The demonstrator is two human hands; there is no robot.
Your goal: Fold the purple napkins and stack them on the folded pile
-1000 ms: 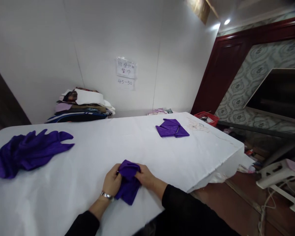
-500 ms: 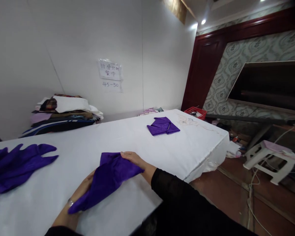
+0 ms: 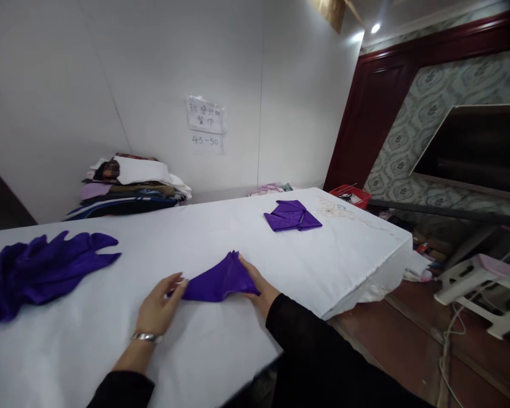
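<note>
A purple cloth napkin (image 3: 221, 280), folded into a roughly triangular shape with pleats at its top, is stretched between my two hands over the table. My left hand (image 3: 159, 303), with a silver bracelet at the wrist, pinches its left tip between thumb and fingers. Round the right end my right hand (image 3: 259, 286) is closed, its fingers partly behind the cloth. Farther back lies a second purple napkin (image 3: 293, 216), folded flat with pointed corners. To the left a crumpled heap of purple cloth (image 3: 46, 269) rests on the table.
The table (image 3: 221, 226) has a white cover. Along the wall are a stack of folded clothes (image 3: 136, 184) and a paper sign (image 3: 206, 119). A red basket (image 3: 351, 195) sits past the far end. A white stool (image 3: 484, 283) and cables are on the floor at right.
The napkin has gone from a larger, drooping piece to a smaller triangle with its top gathered. My left hand has moved from beneath the cloth to its left tip. The view has shifted slightly left.
</note>
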